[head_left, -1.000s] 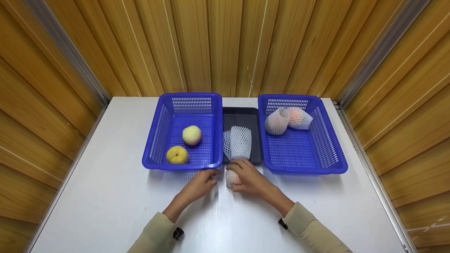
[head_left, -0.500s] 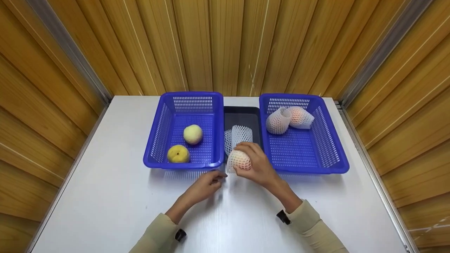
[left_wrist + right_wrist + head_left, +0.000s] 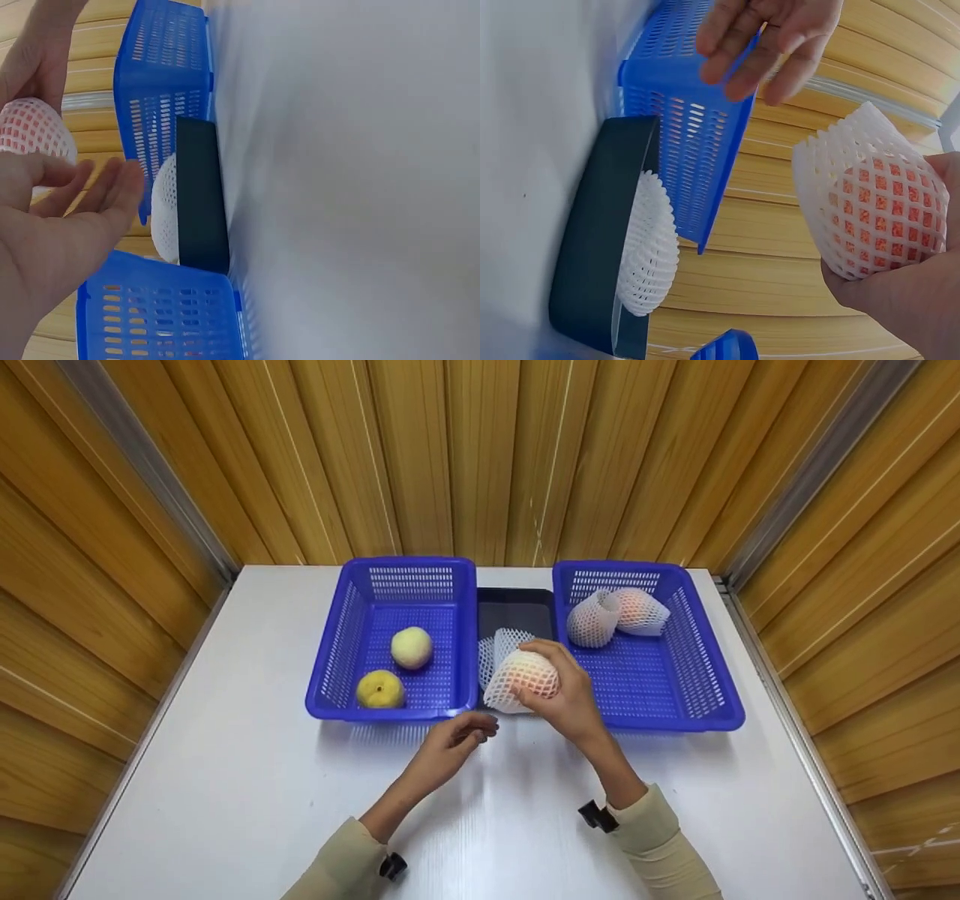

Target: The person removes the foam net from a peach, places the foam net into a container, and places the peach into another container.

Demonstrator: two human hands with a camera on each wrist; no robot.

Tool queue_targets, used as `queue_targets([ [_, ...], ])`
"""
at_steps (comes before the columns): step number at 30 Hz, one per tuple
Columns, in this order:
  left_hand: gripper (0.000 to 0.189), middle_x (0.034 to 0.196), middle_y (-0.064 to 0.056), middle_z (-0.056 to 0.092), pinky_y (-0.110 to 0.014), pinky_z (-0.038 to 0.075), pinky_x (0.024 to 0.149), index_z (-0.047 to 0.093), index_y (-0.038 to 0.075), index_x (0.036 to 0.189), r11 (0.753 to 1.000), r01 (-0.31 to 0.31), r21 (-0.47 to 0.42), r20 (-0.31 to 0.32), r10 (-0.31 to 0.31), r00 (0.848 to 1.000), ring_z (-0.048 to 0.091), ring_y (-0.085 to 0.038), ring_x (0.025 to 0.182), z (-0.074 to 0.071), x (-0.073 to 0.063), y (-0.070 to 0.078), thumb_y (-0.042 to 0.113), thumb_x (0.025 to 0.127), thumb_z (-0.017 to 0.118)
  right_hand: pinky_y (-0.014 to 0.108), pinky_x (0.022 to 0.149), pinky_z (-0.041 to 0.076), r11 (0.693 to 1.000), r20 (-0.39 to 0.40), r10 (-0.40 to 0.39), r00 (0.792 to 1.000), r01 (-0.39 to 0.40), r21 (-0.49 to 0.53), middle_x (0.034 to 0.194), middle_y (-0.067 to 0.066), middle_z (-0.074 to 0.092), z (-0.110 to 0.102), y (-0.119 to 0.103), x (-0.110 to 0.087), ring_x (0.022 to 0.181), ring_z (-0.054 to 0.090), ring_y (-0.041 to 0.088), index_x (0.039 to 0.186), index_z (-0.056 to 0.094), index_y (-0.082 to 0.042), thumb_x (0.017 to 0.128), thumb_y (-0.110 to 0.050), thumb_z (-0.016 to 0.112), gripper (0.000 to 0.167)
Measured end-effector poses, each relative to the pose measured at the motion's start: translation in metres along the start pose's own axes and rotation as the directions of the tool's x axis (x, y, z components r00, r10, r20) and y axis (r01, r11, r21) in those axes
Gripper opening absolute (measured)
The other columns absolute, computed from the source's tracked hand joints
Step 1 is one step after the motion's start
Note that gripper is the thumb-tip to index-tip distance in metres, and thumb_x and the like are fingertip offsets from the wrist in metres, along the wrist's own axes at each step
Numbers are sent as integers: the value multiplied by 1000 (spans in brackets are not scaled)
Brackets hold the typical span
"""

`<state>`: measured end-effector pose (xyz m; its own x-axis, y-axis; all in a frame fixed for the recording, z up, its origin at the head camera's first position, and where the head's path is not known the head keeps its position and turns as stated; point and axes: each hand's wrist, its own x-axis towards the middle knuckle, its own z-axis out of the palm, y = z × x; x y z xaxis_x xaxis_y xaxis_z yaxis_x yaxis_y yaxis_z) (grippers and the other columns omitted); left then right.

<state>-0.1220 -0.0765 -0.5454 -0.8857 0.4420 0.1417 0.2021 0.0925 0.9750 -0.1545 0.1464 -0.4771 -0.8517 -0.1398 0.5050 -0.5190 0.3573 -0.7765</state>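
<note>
My right hand (image 3: pixel 574 701) grips a reddish peach (image 3: pixel 881 214) inside a white foam net sleeve (image 3: pixel 814 176), raised above the table. One end of the sleeve points left, toward my left hand (image 3: pixel 450 746). That hand holds nothing; its fingers are loosely bent near the front corner of the left blue basket (image 3: pixel 390 714). In the left wrist view, its fingers (image 3: pixel 112 195) spread beside the netted peach. Behind my right hand, white foam nets (image 3: pixel 512 639) lie in a black tray (image 3: pixel 517 611), partly hidden by the peach.
Inside the left basket are a pale peach (image 3: pixel 411 648) and a yellow peach (image 3: pixel 380 689). The right blue basket (image 3: pixel 652 726) holds two netted fruits, one upright (image 3: pixel 591 621) and one on its side (image 3: pixel 639 611). Wood-look panels (image 3: pixel 480 457) enclose the white table (image 3: pixel 225 780).
My right hand has lifted the netted peach off the table front, up and slightly right, to before the black tray. My left hand has shifted a little right, its fingers loosening.
</note>
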Motion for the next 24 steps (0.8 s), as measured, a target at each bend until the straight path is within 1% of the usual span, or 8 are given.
queue_targets([
  [3,25,119,-21,69,-37,55,99,65,-1,125,991,-79,-112,-59,73,996,66,-32,112,2,1,6,3,104,52,40,96,48,997,-24,57,998,-55,44,131,14,62,-1,-8,2,119,58,26,129,64,-5,74,-3,84,59],
  [6,25,119,-21,69,-38,54,100,65,-2,125,976,-148,-162,-114,130,985,65,-34,114,2,3,13,4,104,53,35,96,47,992,-36,87,996,-83,91,130,19,62,-5,-25,3,116,58,26,129,61,3,75,0,82,58],
  [9,26,120,-20,69,-36,52,103,64,-4,127,968,-176,-180,-154,149,977,65,-31,116,3,6,19,4,104,54,30,94,47,988,-35,98,995,-93,124,129,20,63,-9,-43,4,112,58,24,129,60,6,77,-1,81,57],
  [12,28,124,-21,68,-34,51,105,62,-7,129,963,-187,-193,-196,149,969,65,-25,119,6,9,23,4,103,55,29,91,49,984,-28,104,994,-99,147,129,20,63,-10,-48,4,110,59,23,130,60,6,78,-4,79,56],
  [14,29,126,-24,66,-33,50,106,61,-10,128,960,-198,-200,-226,151,962,64,-20,120,8,12,24,1,103,55,28,91,50,981,-21,107,994,-102,164,130,20,63,-9,-46,4,110,59,24,130,59,6,79,-6,78,56],
  [19,29,127,-28,64,-30,52,102,60,-14,127,955,-226,-190,-295,164,941,63,-12,118,12,20,28,-5,100,57,28,89,52,972,-12,128,992,-123,202,131,17,62,-2,-21,1,109,60,27,134,58,2,81,-7,78,58],
  [21,31,129,-27,63,-31,53,101,60,-13,129,953,-235,-193,-309,168,936,63,-14,119,13,23,30,-6,99,57,28,90,52,969,-10,134,991,-129,211,132,15,63,1,-12,1,110,60,27,135,59,-1,81,-8,79,58],
  [24,35,130,-27,62,-32,53,102,59,-12,131,952,-232,-198,-321,161,933,63,-20,121,13,25,33,-8,97,59,29,95,50,969,-9,126,992,-121,213,133,9,63,2,-8,0,117,59,24,134,60,-6,81,-11,80,57],
])
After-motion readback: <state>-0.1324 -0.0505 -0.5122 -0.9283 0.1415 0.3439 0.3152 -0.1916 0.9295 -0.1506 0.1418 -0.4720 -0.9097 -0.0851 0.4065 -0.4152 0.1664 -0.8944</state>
